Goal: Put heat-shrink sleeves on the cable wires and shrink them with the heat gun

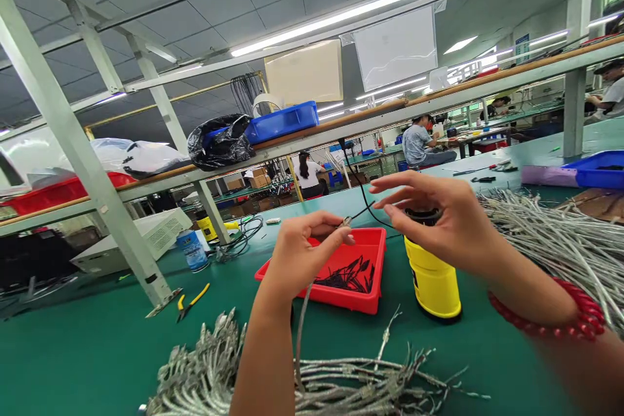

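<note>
Between its thumb and fingers, my left hand (305,250) pinches the end of a grey braided cable (301,331), which hangs down towards a pile of similar cables (351,380). A thin dark piece sticks out to the right of the pinch. My right hand (433,214) is raised with its fingers apart, in front of the top of a yellow bottle-like container (433,279), and nothing shows in its grasp. Below and behind my hands, a red tray (361,302) holds many small black pieces (353,276).
Yellow-handled pliers (192,302) and a blue can (192,250) are at the left. More silver cables (560,240) lie at the right, near a blue tray (602,169). A shelf (361,123) crosses above the table. Several people sit in the background.
</note>
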Tool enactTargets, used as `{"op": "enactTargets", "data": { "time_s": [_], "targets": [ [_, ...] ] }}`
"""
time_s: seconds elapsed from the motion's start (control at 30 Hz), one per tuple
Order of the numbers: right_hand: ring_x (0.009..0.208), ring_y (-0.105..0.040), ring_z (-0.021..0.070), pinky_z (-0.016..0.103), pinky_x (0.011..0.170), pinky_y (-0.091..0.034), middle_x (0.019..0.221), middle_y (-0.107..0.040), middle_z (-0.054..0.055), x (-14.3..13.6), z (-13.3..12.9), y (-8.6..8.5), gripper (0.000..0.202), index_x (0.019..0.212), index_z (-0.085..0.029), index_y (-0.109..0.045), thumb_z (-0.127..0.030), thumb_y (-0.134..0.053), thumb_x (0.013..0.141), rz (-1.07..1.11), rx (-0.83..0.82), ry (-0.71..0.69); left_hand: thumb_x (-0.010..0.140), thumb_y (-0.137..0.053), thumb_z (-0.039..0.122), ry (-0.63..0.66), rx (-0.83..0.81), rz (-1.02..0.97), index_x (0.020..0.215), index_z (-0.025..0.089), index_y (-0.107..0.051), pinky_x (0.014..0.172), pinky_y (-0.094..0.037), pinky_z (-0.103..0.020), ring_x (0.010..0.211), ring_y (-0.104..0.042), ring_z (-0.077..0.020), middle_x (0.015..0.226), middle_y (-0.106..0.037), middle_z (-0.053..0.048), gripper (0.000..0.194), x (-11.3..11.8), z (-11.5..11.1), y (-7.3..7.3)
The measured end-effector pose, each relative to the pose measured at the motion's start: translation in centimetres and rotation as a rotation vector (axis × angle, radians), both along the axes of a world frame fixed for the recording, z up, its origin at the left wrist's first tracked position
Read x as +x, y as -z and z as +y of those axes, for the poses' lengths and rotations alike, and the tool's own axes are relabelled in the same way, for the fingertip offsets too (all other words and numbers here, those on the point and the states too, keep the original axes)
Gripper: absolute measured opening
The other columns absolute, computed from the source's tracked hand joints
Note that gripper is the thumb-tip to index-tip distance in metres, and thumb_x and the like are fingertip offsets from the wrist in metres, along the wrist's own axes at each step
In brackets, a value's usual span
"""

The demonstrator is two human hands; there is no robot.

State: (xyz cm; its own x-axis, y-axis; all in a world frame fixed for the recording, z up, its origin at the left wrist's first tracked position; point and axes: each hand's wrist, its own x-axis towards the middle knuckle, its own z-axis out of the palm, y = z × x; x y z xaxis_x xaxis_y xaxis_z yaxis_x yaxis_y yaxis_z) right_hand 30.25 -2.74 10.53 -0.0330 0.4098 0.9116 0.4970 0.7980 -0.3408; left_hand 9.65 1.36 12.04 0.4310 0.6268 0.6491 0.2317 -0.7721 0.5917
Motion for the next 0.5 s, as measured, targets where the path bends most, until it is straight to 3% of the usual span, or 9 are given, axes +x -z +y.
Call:
{"op": "enactTargets", "data": {
  "time_s": [0.1,0.17,0.5],
  "targets": [
    [0.071,-0.072,0.0168,0.03,0.061,-0.056,0.09,-0.077,0.004,0.45,-0.53,-0.14,0.017,0.098,-0.019,-0.069,-0.015,-0.059,0.084,-0.235,0.27,0.314,0.082,-0.072,0.025,-0.068,0.071,0.027,0.082,0.018,-0.07,0.066,-0.061,-0.028,0.073,-0.076,-0.0218,0.073,-0.078,-0.004,0.008,-0.16,-0.17,-0.12],
    [0.067,-0.07,0.0163,0.029,0.056,-0.051,0.089,-0.077,0.003,0.57,-0.65,-0.14,0.014,0.095,-0.02,-0.068,-0.016,-0.059,0.085,-0.323,0.341,0.399,0.08,-0.074,0.024,-0.094,0.111,0.031,0.082,0.019,-0.071,0.064,-0.061,-0.027,0.072,-0.076,-0.022,0.074,-0.078,-0.003,0.006,-0.23,-0.23,-0.14],
    [0.058,-0.063,0.0117,0.027,0.051,-0.04,0.078,-0.074,-0.001,0.64,-0.29,0.06,0.007,0.087,-0.018,-0.068,-0.016,-0.061,0.086,-0.391,0.377,0.42,0.08,-0.075,0.027,-0.138,0.212,0.092,0.084,0.018,-0.074,0.063,-0.061,-0.026,0.073,-0.076,-0.0225,0.079,-0.079,-0.004,0.01,-0.43,-0.14,-0.29]
  ]
}}
